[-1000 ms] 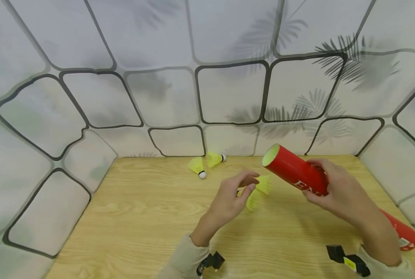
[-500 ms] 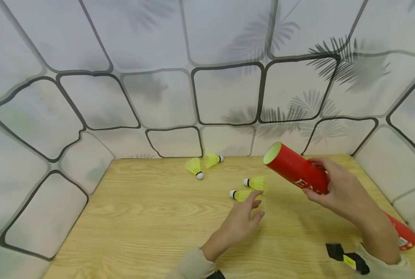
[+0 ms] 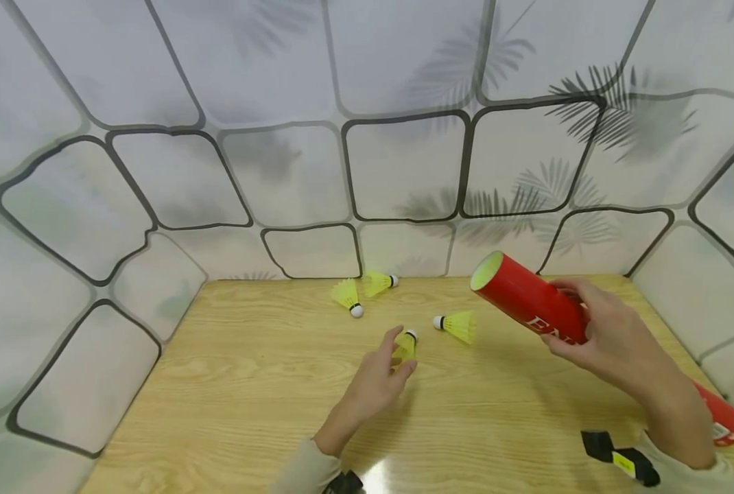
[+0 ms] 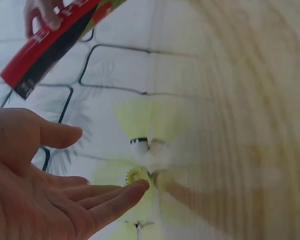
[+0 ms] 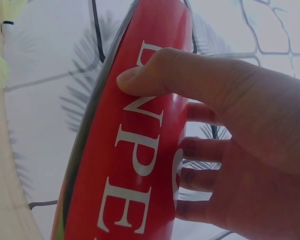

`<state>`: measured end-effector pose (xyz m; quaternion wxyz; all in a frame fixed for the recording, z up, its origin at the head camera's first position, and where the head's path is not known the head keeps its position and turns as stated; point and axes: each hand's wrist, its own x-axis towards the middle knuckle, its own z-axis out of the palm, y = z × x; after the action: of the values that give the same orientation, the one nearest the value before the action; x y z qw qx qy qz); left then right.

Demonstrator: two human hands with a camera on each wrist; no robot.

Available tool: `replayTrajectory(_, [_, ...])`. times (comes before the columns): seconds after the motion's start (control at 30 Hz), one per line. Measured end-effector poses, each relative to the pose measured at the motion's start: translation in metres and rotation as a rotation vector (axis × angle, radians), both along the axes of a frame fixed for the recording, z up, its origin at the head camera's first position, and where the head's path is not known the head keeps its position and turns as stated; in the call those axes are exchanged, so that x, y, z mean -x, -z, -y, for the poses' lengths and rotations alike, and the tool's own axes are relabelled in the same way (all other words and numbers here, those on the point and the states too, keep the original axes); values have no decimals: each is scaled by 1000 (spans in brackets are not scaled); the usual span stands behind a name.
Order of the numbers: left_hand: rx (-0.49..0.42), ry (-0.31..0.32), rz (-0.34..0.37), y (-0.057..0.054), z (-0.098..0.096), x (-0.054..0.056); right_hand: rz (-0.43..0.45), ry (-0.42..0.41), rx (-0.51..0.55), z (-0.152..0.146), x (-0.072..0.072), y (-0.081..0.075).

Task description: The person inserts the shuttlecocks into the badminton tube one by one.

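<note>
My right hand grips a red shuttlecock tube, tilted above the table with its open end up and to the left. In the right wrist view the thumb lies across the white letters on the tube, the fingers round its far side. My left hand is low over the table at a yellow shuttlecock, its cork pointing away. The left wrist view shows the fingers nearly straight, one fingertip right at the shuttlecock's skirt, and the thumb apart from it.
Another yellow shuttlecock lies right of the left hand. Two more, a nearer one and a farther one, lie by the patterned back wall. A second red tube rests at the right edge of the wooden table.
My left hand has come back from the right and moved left to the nearest shuttlecock, which has swung from cork left to cork away. The right hand and tube have hardly moved.
</note>
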<state>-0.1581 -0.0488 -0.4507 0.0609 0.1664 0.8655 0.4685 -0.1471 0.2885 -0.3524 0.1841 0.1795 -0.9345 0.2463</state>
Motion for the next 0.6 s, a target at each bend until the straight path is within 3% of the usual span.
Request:
replayTrajectory(0.13, [2, -42, -11, 5, 9, 10, 19, -3, 4, 2, 0, 0])
replayTrajectory(0.33, [-30, -154, -135, 9, 14, 22, 58, -6, 3, 2, -1, 3])
replayTrajectory(0.47, [-79, -206, -217, 5, 19, 31, 58, -8, -3, 3, 1, 3])
replayTrajectory(0.6, [-117, -250, -250, -1, 25, 39, 53, -13, -11, 3, 2, 3])
